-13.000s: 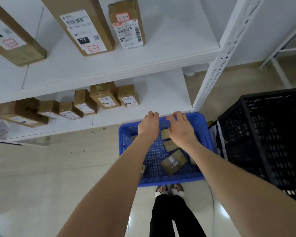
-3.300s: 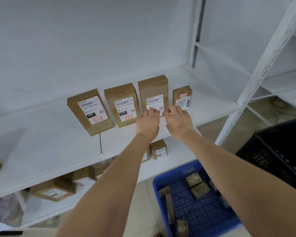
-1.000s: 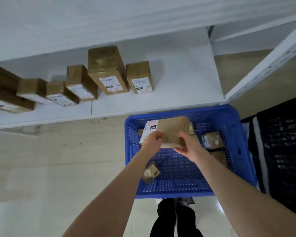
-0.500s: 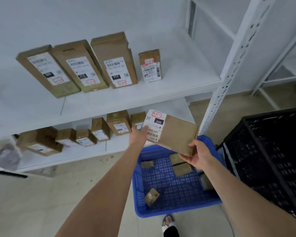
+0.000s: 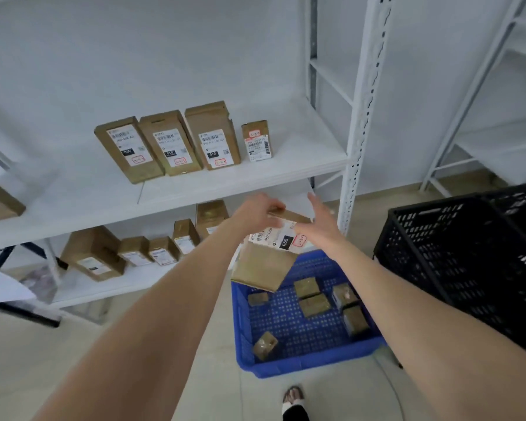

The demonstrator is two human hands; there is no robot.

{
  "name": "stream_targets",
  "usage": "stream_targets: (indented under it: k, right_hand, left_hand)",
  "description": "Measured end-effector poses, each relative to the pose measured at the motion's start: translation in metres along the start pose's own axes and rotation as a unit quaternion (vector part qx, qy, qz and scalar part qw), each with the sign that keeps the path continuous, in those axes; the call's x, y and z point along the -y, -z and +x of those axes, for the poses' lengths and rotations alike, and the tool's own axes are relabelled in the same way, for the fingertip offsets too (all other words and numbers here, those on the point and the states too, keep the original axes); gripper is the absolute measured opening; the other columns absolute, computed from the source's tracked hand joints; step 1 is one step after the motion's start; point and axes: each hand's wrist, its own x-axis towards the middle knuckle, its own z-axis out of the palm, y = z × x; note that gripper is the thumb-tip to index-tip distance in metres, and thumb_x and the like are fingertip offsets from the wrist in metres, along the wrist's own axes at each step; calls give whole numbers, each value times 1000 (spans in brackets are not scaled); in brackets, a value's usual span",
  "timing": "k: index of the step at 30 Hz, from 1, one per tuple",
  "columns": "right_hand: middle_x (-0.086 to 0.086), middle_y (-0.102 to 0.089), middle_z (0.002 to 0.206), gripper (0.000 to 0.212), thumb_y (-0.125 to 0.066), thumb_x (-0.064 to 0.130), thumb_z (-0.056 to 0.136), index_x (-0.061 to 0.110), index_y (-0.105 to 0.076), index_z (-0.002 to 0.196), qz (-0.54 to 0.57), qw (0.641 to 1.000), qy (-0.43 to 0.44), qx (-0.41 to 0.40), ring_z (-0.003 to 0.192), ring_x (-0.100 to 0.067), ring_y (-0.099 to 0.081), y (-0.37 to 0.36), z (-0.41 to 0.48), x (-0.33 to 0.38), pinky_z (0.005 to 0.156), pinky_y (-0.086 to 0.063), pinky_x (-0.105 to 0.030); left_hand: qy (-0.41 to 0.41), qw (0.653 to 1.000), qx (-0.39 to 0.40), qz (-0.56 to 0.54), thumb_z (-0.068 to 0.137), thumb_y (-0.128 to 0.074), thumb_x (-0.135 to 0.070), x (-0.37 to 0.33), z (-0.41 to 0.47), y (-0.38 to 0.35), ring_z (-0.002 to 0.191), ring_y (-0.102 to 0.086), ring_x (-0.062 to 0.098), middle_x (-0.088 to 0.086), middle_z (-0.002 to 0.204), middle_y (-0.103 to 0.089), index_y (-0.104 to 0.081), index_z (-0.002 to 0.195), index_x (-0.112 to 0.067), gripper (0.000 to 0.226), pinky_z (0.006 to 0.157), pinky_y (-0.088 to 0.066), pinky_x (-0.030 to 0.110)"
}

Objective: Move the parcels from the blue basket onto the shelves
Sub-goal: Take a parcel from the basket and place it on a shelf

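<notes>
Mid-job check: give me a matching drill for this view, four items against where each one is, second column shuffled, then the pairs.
Things
1. parcel marked 090
2. blue basket
3. black crate
4. smallest upright parcel

Places
A. at far right, beside the basket
B. on the upper shelf, right end of a row of four
C. on the floor, small parcels inside
D. in the air, gripped at its top by the left hand

Pairs: 1-D, 2-C, 3-A, 4-B
</notes>
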Motion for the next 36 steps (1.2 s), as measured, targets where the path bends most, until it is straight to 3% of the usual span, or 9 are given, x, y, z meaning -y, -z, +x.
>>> stream_targets:
  k: [4,7,11,16,23,27,30,32,36]
  right_hand:
    - [-4,-50,138,66,-68,9,83,22,-43,142,-58,996,-7,70,114,-19,-54,2,-20,11,83,-49,-28]
    - [-5,-60,125,55,-70,16,86,18,-48,136,13,998,-39,51,103,-21,-61,2,-32,5,80,-54,-33]
    - [-12,-65,119,41,-65,16,92,15,-51,130,211,970,-117,-4,92,-23,-63,2,-41,7,78,-55,-37]
    - [-10,-66,111,21,-62,19,94,16,-55,114,294,944,-152,-5,95,-25,-64,-12,-40,20,91,-53,-46]
    - [-4,-66,107,14,-59,24,96,21,-53,109,253,954,-163,2,102,-22,-61,-64,-36,42,99,-47,-42]
    - [0,-63,107,6,-52,23,99,22,-54,105,199,969,-146,-7,83,-12,-57,-105,-33,55,103,-40,-39]
    - [-2,-62,104,15,-49,15,99,20,-57,111,184,973,-136,-16,72,-10,-56,-143,-30,68,79,-48,-29]
    - [-4,-65,108,23,-47,12,98,16,-59,116,155,980,-127,-17,81,-17,-60,-169,-26,75,66,-43,-24]
    - [-8,-69,112,17,-47,14,93,20,-61,101,120,986,-115,-12,92,-25,-65,-226,-17,91,78,-53,-33]
  left_hand:
    - [-36,999,24,26,84,-68,-15,-22,-17,4,114,-49,25,12,124,-48,-57,129,-13,46,93,-34,26]
    - [-17,998,-52,-2,85,-68,-16,-26,-27,6,122,-49,25,11,135,-44,-47,137,-16,56,100,-36,29]
    - [163,960,-216,-79,92,-57,-16,-6,-46,13,125,-46,29,11,146,-33,-31,146,-18,59,101,-46,43]
    - [334,899,-195,-205,96,-49,-35,39,-68,21,126,-45,36,18,144,-36,-20,147,-8,65,97,-44,42]
    - [327,903,-180,-212,98,-45,-28,84,-88,38,117,-52,32,14,130,-52,-37,137,-6,46,91,-44,37]
    - [334,897,-185,-221,96,-49,-31,123,-106,51,115,-53,31,13,128,-55,-40,135,-6,47,89,-44,37]
    - [333,895,-192,-228,96,-50,-31,156,-118,63,115,-53,31,13,128,-55,-42,134,-6,46,90,-44,38]
    - [336,892,-192,-233,96,-50,-31,179,-128,72,115,-53,31,13,128,-54,-41,134,-6,47,91,-45,38]
    - [340,883,-210,-246,95,-50,-30,229,-148,91,115,-53,30,12,127,-55,-40,135,-7,47,86,-43,35]
